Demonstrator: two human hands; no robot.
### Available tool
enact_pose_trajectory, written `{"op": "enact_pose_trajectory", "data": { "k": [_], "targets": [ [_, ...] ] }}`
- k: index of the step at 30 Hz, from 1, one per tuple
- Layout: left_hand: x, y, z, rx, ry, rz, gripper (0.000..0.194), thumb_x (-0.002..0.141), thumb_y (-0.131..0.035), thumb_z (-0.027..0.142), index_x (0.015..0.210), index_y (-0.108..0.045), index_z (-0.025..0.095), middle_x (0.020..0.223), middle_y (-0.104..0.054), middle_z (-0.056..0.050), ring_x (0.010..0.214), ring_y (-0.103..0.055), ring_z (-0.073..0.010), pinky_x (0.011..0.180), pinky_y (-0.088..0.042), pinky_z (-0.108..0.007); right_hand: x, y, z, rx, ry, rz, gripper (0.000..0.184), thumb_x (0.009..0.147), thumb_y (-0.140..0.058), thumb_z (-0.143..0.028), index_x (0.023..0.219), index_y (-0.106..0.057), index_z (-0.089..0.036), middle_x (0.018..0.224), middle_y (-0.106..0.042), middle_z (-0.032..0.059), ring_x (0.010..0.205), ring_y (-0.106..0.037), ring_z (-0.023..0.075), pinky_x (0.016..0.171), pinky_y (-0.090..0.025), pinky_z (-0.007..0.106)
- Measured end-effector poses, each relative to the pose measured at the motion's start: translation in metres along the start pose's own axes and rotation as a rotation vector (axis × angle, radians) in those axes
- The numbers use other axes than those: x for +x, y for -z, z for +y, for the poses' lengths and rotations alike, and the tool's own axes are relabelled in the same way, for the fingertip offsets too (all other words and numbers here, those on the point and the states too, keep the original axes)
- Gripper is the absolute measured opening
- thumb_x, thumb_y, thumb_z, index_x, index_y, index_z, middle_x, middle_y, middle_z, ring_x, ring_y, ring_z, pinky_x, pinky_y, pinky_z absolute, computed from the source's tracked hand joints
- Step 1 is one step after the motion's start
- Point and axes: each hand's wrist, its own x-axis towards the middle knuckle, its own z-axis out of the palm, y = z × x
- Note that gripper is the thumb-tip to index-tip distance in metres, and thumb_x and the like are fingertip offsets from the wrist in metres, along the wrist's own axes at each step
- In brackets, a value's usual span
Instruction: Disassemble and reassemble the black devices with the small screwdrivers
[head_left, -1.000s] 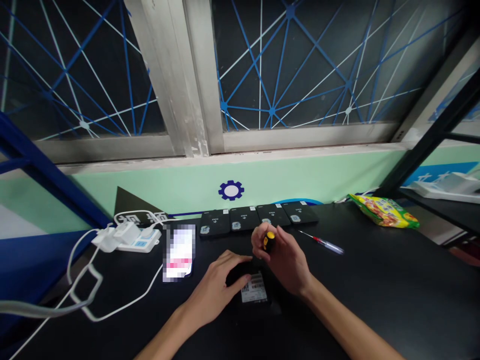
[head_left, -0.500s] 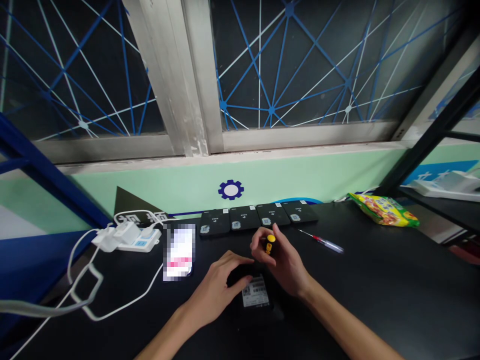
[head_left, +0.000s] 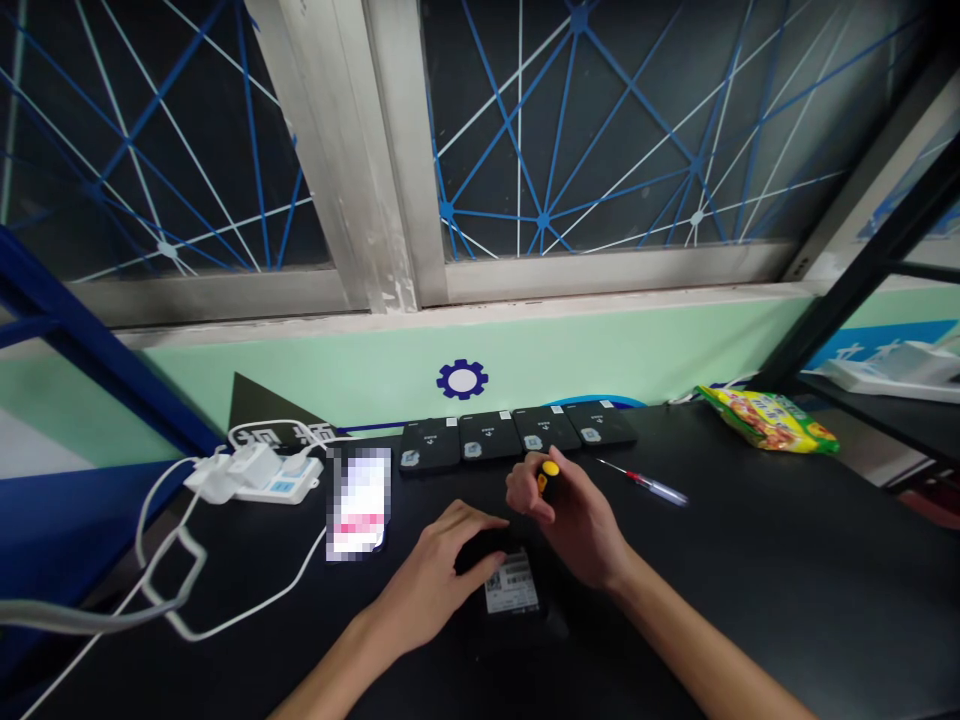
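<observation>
At the far left of the dark bench [head_left: 750, 560] a white power strip [head_left: 259, 476] lies with plugs and white cables [head_left: 172, 560] trailing off toward the near edge, and just right of it rests a phone [head_left: 358, 503]. The left hand [head_left: 435, 575] lies flat, fingers spread, pressing down on the left part of a small black box [head_left: 504, 585], which sits on the bench in front of the person with a white barcode label facing up. The right hand [head_left: 574, 520] is curled around a yellow-capped screwdriver [head_left: 547, 475], held upright over the box's far edge; the tip is hidden, so whether it sits in a screw cannot be told. The box looks closed, so I judge the work on it as under way, not finished. Behind the hands, four similar black boxes [head_left: 517, 438] stand in a row against the wall. Right of them lies a thin red-handled screwdriver [head_left: 643, 483], and farther right a yellow snack bag [head_left: 769, 420].
</observation>
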Motion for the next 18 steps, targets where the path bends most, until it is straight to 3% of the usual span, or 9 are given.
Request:
{"op": "enact_pose_trajectory", "data": {
  "k": [9, 13, 18],
  "targets": [
    [0.001, -0.006, -0.002, 0.01, -0.064, 0.067, 0.021, 0.104, -0.072, 0.026, 0.124, -0.073, 0.029, 0.124, -0.069, -0.006, 0.123, -0.062, -0.0254, 0.109, -0.051, -0.045, 0.001, -0.006, -0.011, 0.283, 0.007, 0.018, 0.047, 0.108, -0.046, -0.041, 0.068, -0.059, -0.022, 0.06, -0.03, -0.0022, 0.066, -0.025, 0.0205, 0.079, -0.036, 0.038],
    [0.002, -0.01, -0.004, 0.0, -0.12, 0.11, 0.005, 0.103, -0.072, 0.024, 0.103, -0.077, 0.026, 0.109, -0.07, -0.004, 0.112, -0.064, -0.0238, 0.102, -0.052, -0.042, -0.002, -0.01, -0.009, 0.331, -0.008, 0.016, 0.047, 0.108, -0.044, -0.039, 0.066, -0.057, -0.022, 0.06, -0.031, -0.0018, 0.067, -0.025, 0.0204, 0.08, -0.038, 0.038],
    [0.004, -0.002, -0.005, 0.0, -0.144, 0.182, 0.009, 0.103, -0.072, 0.023, 0.096, -0.078, 0.024, 0.093, -0.07, -0.003, 0.095, -0.065, -0.0225, 0.087, -0.053, -0.036, -0.003, -0.01, -0.009, 0.335, 0.001, 0.039, 0.046, 0.108, -0.046, -0.039, 0.067, -0.057, -0.022, 0.061, -0.029, -0.0024, 0.065, -0.023, 0.02, 0.077, -0.038, 0.037]
  ]
}}
